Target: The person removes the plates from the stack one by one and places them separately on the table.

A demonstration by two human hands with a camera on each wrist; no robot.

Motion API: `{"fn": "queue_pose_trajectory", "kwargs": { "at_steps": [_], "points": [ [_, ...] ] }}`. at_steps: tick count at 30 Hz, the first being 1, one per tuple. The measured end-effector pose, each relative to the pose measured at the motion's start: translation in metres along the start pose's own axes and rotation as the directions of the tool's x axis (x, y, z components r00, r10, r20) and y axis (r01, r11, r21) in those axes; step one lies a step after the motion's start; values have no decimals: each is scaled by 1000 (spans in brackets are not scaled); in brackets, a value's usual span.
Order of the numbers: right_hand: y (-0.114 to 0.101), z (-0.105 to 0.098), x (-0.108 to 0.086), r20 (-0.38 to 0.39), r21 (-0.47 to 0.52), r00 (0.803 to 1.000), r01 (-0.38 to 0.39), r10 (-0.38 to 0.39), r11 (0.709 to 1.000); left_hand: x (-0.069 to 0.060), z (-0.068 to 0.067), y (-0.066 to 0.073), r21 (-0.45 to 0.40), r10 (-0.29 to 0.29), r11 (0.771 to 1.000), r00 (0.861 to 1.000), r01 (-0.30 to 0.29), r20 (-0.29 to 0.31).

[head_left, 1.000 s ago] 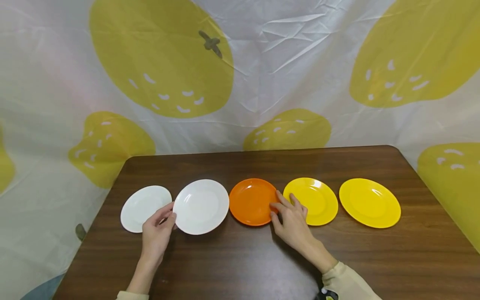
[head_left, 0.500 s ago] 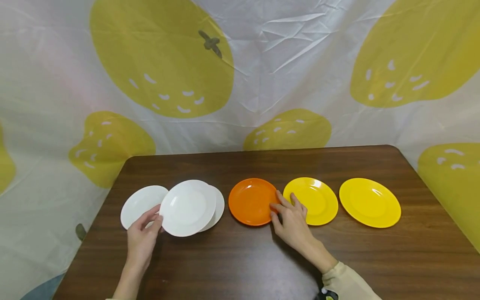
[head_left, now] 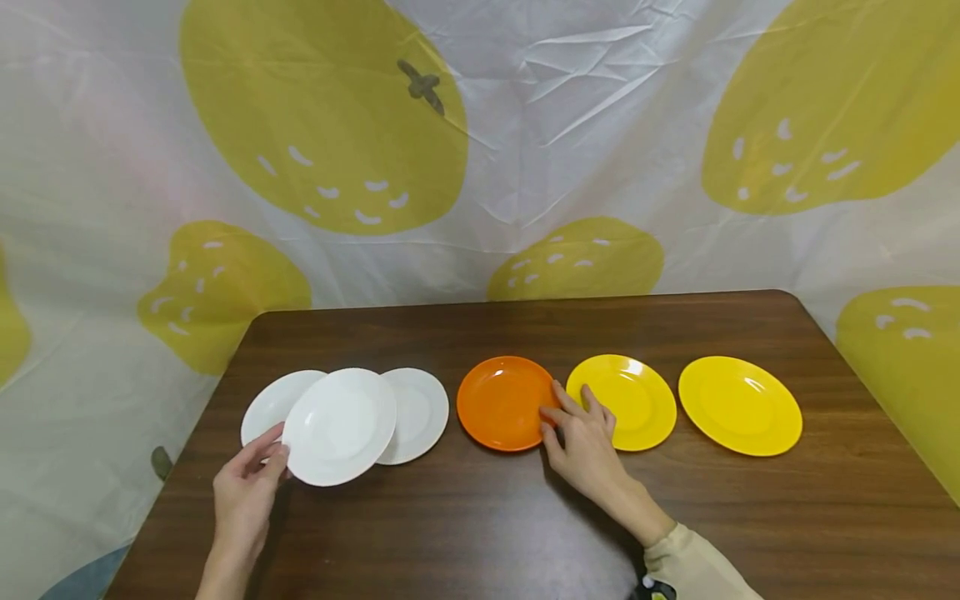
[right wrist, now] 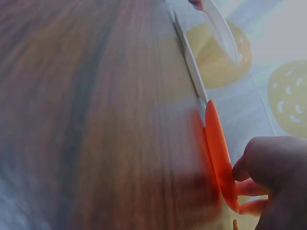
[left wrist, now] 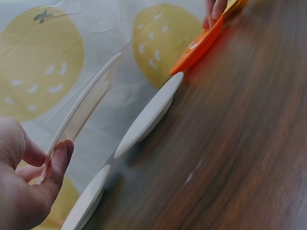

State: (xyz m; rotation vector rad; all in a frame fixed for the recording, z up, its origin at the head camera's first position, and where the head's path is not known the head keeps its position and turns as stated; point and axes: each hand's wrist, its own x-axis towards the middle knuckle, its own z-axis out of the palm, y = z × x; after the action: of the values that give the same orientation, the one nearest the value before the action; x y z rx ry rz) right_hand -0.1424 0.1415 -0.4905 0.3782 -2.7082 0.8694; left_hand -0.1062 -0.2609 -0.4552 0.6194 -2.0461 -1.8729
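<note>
In the head view my left hand (head_left: 243, 504) pinches a white plate (head_left: 340, 427) by its left rim, thumb against fingers. The left wrist view shows this plate raised above the table and tilted. Below it lie two white plates: the left one (head_left: 277, 404) and the right one (head_left: 417, 415), each partly covered in the head view. My right hand (head_left: 588, 450) rests its fingertips on the right rim of an orange plate (head_left: 504, 404), which lies on the table. A yellow plate (head_left: 633, 408) sits beside that hand, partly behind its fingers.
Farther right on the dark wooden table (head_left: 480, 525) lies another yellow plate (head_left: 740, 407). A white cloth (head_left: 510, 150) printed with yellow fruit hangs behind the table's back edge.
My left hand has carried the held white plate leftward and slightly nearer, uncovering most of the right white plate and covering more of the left one. My right hand has stayed in place.
</note>
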Motion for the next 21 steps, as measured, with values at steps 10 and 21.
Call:
{"fn": "queue_pose_trajectory", "kwargs": {
  "at_steps": [10, 21],
  "points": [
    [0, 1, -1, -9, -9, 1000, 9, -9, 1000, -1, -20, 0, -41, -32, 999, 998, 30, -62],
    [-1, 0, -1, -9, -22, 1000, 6, -6, 1000, 0, -50, -3, 89, -68, 993, 991, 78, -114]
  ]
}}
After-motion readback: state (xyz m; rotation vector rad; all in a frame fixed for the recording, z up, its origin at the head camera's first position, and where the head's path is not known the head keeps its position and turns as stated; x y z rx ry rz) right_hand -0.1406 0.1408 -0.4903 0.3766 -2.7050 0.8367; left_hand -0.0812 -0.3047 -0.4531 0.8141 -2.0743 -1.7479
